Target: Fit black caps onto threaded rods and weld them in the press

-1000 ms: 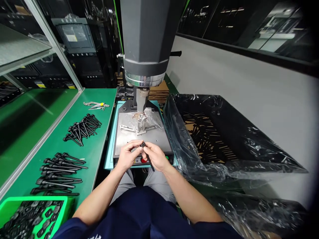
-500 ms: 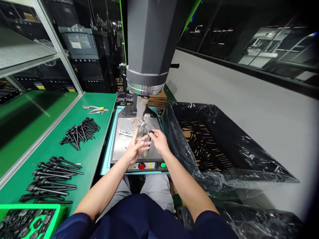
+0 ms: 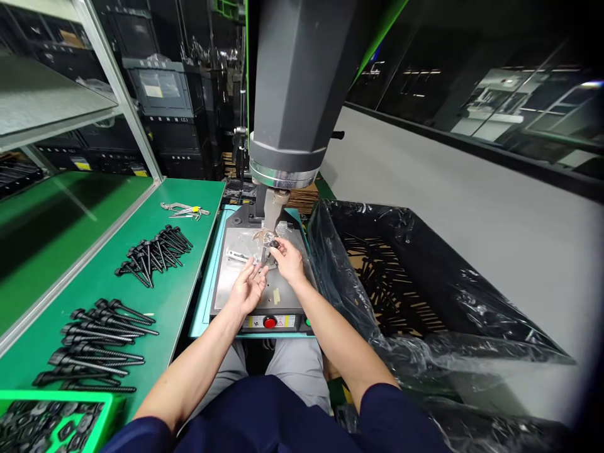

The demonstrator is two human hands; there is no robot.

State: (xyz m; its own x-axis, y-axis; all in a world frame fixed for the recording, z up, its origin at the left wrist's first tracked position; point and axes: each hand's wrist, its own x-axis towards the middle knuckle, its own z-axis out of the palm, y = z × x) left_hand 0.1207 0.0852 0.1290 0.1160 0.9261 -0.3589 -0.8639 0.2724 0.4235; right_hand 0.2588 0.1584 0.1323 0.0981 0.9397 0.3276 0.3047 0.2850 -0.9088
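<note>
Black rod, pinched by the right hand, has been brought forward to the metal fixture; its seating there seems under way. The left hand is held open.

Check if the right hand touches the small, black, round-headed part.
Touching: the head view shows the right hand pinching the black part by its top.

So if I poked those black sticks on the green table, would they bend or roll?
The black sticks look straight, so they're probably stiff. Being thicker at one end, they might swing around instead of rolling straight. Their ridges could make them less slippery.
</note>
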